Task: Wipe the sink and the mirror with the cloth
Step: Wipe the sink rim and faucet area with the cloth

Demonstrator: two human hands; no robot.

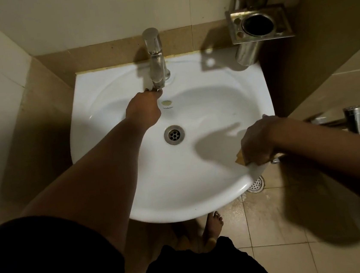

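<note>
There is one camera only, worn on the person's head. It looks steeply down and a little forward, close above the sink (181, 192), which fills the middle. The wide lens bends the edges; the wall stands at the top, the floor (274, 226) at the bottom.

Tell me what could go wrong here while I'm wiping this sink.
The left hand is at the tap spout; a careless bump could hurt the fingers. The right hand grips the cloth at the sink rim, where it could slip off. The floor looks wet near a bare foot: slipping hazard.
</note>
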